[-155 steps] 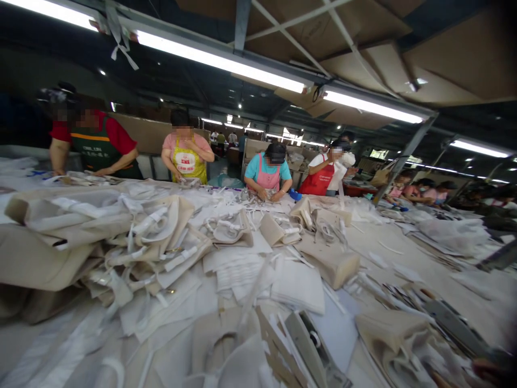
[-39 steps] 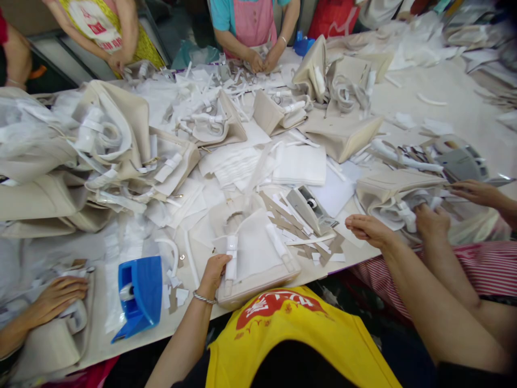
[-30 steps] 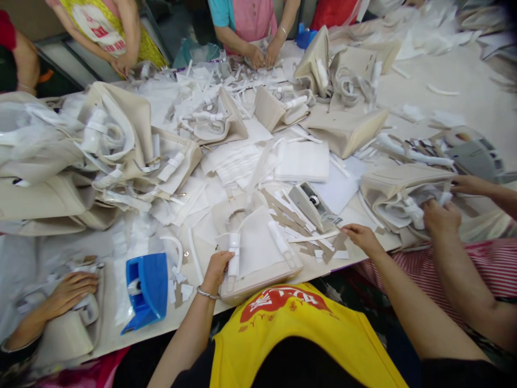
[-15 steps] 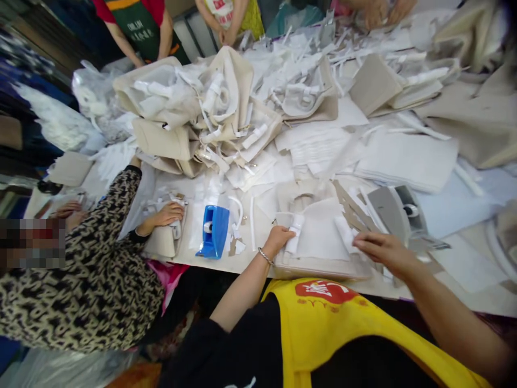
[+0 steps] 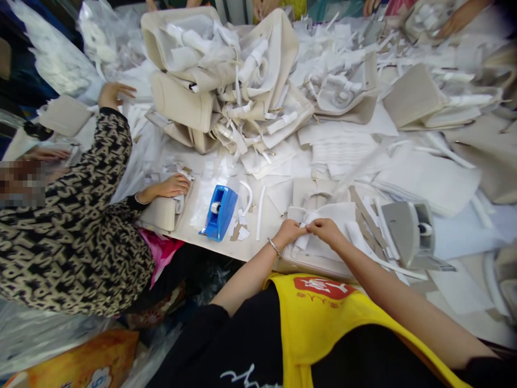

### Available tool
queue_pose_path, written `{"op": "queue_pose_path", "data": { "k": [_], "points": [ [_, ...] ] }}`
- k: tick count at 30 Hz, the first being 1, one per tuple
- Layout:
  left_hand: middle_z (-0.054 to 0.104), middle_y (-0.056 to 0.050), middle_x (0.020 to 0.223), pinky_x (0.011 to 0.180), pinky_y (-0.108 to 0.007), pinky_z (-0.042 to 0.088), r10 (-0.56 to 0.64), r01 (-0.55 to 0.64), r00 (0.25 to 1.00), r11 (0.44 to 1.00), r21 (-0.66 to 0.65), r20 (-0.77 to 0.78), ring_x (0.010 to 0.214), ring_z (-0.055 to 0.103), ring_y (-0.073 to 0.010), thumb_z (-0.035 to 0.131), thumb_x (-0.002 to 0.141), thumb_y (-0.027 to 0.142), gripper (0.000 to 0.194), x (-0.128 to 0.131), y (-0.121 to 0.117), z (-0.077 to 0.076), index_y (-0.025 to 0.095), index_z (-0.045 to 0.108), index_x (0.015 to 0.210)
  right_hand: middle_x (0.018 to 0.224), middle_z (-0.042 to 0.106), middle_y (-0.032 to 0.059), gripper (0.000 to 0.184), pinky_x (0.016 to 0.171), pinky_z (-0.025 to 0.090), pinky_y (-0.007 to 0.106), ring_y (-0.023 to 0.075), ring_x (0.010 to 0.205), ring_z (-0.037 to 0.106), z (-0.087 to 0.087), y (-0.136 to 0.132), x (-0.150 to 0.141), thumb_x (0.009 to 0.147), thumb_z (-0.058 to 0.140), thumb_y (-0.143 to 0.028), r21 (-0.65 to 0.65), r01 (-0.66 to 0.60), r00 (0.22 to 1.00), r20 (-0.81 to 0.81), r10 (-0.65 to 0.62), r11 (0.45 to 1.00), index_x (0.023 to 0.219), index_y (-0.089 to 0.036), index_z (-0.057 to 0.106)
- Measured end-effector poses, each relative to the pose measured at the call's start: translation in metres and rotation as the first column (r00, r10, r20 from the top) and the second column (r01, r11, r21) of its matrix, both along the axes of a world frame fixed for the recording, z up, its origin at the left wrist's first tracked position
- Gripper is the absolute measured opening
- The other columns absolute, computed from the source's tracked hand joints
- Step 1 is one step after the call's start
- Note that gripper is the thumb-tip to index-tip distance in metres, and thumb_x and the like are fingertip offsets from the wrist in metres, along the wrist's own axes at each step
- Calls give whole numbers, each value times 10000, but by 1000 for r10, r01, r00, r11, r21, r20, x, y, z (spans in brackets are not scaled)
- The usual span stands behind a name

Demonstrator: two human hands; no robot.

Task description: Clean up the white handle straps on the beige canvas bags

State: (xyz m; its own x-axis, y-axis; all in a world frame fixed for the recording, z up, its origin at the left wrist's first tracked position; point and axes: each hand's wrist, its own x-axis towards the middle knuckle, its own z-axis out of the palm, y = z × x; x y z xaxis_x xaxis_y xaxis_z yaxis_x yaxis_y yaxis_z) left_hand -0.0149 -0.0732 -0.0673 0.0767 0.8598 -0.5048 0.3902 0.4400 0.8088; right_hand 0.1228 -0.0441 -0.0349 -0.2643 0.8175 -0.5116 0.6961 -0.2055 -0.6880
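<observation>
A beige handbag (image 5: 323,253) lies flat at the table's near edge in front of me, its handle wrapped in white paper (image 5: 304,234). My left hand (image 5: 288,233), with a bracelet on the wrist, is closed on that wrapped handle. My right hand (image 5: 325,229) meets it from the right, its fingers pinching the same white wrap. Both hands touch at the handle. I wear a yellow apron over a black shirt.
A blue tape dispenser (image 5: 218,213) stands left of my hands, a grey one (image 5: 407,231) to the right. A person in a patterned top (image 5: 76,215) works at my left with a hand on another bag (image 5: 163,210). Piled beige bags (image 5: 226,81) and white paper sheets (image 5: 428,178) cover the table.
My view has swung left and down. My right hand came in from the right across the bag and now pinches the wrapped handle beside my left hand, which has stayed on it.
</observation>
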Motion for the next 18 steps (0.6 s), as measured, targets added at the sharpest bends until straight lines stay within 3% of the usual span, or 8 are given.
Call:
{"op": "queue_pose_path", "data": {
  "k": [7, 12, 18],
  "points": [
    [308, 48, 388, 438, -226, 171, -80, 84, 988, 996, 24, -128, 440, 294, -65, 538, 589, 418, 327, 1, 1, -3, 115, 525, 466, 464, 496, 5, 210, 407, 277, 222, 96, 417, 412, 7, 20, -10, 618, 521, -323, -123, -141, 931, 322, 174, 982, 545, -144, 601],
    [409, 14, 425, 439, -226, 204, -156, 171, 963, 984, 51, -221, 463, 360, -83, 504, 612, 413, 347, 3, 1, 1, 86, 616, 580, 482, 527, 22, 189, 415, 319, 219, 103, 413, 451, 13, 28, -12, 605, 534, -299, -236, -183, 890, 372, 263, 954, 542, -133, 601],
    [541, -45, 534, 455, -223, 236, -204, 224, 921, 974, 22, -330, 510, 412, -99, 481, 632, 413, 366, 3, 3, 6, 84, 640, 657, 536, 571, 71, 268, 462, 356, 233, 159, 510, 537, -7, 19, -11, 653, 502, -368, -217, -151, 885, 406, 230, 964, 606, -128, 609]
  ]
}}
